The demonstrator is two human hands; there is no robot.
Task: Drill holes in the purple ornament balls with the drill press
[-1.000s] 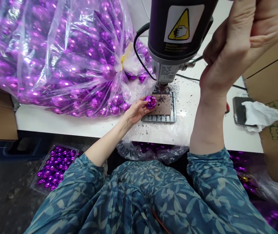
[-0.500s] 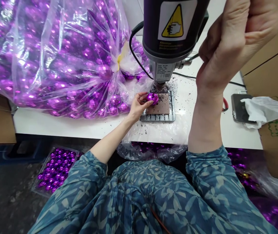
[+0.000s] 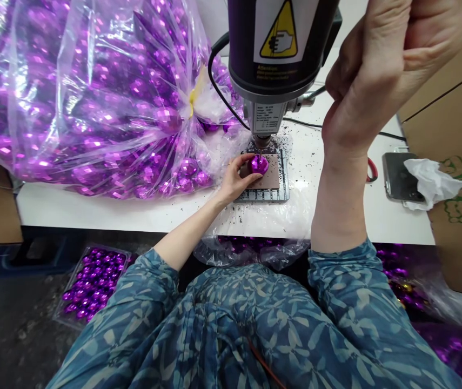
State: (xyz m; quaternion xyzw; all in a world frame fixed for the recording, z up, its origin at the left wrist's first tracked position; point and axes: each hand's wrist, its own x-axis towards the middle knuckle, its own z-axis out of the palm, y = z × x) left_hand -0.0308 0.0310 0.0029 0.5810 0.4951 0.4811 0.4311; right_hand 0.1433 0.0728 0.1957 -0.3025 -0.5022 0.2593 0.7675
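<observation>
**Okay, bauble nearly under the drill**

My left hand (image 3: 234,181) is cupped round a purple faceted bauble (image 3: 259,165), holding it on the brown pad (image 3: 272,181) atop a metal rack (image 3: 263,198), just below the bench drill's spindle (image 3: 261,141); right hand (image 3: 370,73) is up, curled by the feed lever (image 3: 315,93), can't tell if gripping; off-centre pressure could prob. crack the shell; black swarf (image 3: 276,145) on the tabletop (image 3: 93,213) could make it skid; fingers v. close to spindle.

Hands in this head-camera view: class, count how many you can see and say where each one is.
2. The left hand holds a faceted purple bauble over a brown pad; the right hand is raised beside the drill head. No others show.
</observation>
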